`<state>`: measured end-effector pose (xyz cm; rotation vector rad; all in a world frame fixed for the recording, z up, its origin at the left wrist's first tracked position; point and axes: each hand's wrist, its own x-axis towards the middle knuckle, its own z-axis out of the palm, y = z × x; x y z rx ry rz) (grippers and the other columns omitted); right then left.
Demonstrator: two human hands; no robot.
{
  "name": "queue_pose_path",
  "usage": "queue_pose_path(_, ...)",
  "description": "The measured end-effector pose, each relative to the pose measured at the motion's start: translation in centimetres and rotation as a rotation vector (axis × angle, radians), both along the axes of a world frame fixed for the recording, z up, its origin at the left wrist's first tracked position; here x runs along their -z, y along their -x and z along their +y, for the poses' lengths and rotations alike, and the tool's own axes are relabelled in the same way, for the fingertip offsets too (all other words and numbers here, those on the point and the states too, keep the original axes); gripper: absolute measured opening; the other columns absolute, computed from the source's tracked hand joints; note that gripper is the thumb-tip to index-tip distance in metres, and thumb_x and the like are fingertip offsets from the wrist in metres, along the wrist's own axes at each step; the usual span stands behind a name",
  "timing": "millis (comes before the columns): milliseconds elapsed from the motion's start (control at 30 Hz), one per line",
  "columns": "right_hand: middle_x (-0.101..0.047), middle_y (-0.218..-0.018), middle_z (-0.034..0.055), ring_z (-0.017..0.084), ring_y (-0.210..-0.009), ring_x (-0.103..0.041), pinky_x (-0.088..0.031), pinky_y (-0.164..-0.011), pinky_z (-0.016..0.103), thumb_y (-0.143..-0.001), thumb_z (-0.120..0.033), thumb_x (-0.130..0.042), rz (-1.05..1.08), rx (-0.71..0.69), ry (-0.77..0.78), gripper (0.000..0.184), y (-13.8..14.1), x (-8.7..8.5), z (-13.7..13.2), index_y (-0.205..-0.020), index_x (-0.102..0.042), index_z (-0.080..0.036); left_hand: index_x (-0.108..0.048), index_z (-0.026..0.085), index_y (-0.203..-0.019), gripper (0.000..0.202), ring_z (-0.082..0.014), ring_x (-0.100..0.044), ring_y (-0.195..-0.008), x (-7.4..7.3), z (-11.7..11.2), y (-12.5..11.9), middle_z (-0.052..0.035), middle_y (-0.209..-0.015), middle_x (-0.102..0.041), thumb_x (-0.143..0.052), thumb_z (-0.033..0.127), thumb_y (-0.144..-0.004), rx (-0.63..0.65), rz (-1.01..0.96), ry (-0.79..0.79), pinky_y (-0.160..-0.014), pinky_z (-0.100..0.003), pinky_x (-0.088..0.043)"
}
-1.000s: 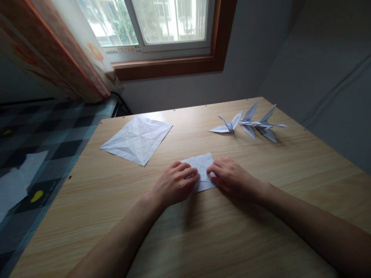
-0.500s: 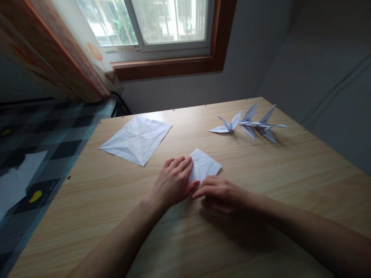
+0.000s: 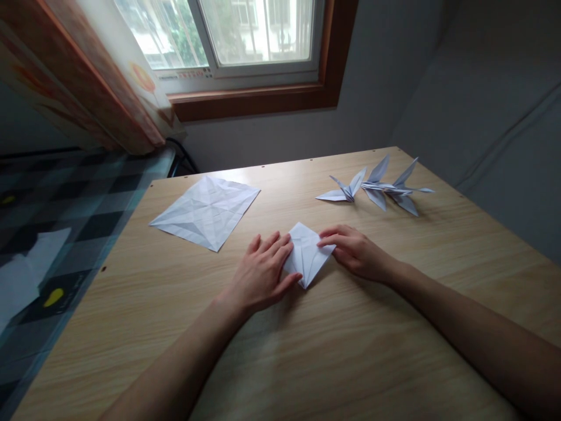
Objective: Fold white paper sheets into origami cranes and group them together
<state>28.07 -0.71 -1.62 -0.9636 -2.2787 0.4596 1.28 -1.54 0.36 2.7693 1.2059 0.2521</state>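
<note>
A small folded white paper (image 3: 308, 252), diamond-shaped with crease lines, lies on the wooden table in front of me. My left hand (image 3: 262, 273) rests flat along its left side, fingers apart, with fingertips and thumb pressing on the paper. At the right corner, my right hand (image 3: 357, 250) has its fingers over the edge and appears to pinch the paper; the thumb is hidden. The lower point of the paper shows just beyond my left thumb.
A larger creased paper sheet (image 3: 205, 213) lies spread at the back left. Several folded paper cranes (image 3: 348, 190) sit at the back right. To the left, a checked cloth (image 3: 109, 204) carries more white paper (image 3: 26, 272). A window (image 3: 263, 35) and curtain (image 3: 87, 70) are beyond.
My right hand has moved from the paper's lower point up to its right corner, uncovering the lower point. My left hand has stayed nearly in place.
</note>
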Motion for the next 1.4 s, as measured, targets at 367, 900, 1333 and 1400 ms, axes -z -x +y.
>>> queue_pose_path(367, -0.072, -0.093, 0.0052, 0.019, -0.085, -0.067, -0.053, -0.078, 0.032, -0.074, -0.002, -0.048, 0.255, -0.016, 0.167, 0.033, 1.0, -0.7, -1.1, -0.095, -0.068, -0.019, -0.049, 0.023, -0.136, 0.056, -0.0375, -0.035, -0.140, 0.2, 0.2, 0.3, -0.0123, -0.151, -0.042, -0.052, 0.053, -0.089, 0.068, 0.014, 0.012, -0.112, -0.064, -0.022)
queue_pose_path(900, -0.067, -0.084, 0.0053, 0.017, -0.075, -0.060, -0.048, -0.071, 0.029, -0.086, -0.009, -0.055, 0.067, 0.047, 0.175, 0.022, 1.0, -0.3, 0.0, -0.102, -0.068, -0.017, -0.047, 0.017, -0.139, 0.056, -0.0322, -0.039, -0.139, -0.2, -0.3, -0.6, -0.0124, -0.149, -0.045, -0.049, 0.048, -0.092, 0.153, 0.014, 0.044, -0.112, -0.057, -0.029)
queue_pose_path(1333, -0.064, -0.101, 0.0095, 0.024, -0.095, -0.059, -0.046, -0.085, 0.038, -0.087, -0.019, -0.063, -0.105, 0.225, 0.041, 0.019, 3.5, 0.2, 0.2, -0.106, -0.062, -0.017, -0.049, 0.019, -0.135, 0.048, -0.0322, -0.044, -0.135, 0.3, -0.7, -1.1, -0.0132, -0.143, -0.052, -0.051, 0.042, -0.093, 0.139, -0.018, -0.022, -0.109, -0.054, -0.032)
queue_pose_path(1400, -0.063, -0.099, 0.0088, 0.025, -0.095, -0.058, -0.045, -0.086, 0.038, -0.088, -0.022, -0.063, -0.143, 0.265, 0.033, 0.013, 3.3, 0.3, 0.2, -0.100, -0.062, -0.018, -0.051, 0.023, -0.133, 0.043, -0.0336, -0.043, -0.135, 0.3, -0.7, -1.0, -0.0110, -0.146, -0.049, -0.050, 0.040, -0.093, 0.164, 0.008, -0.041, -0.107, -0.055, -0.032)
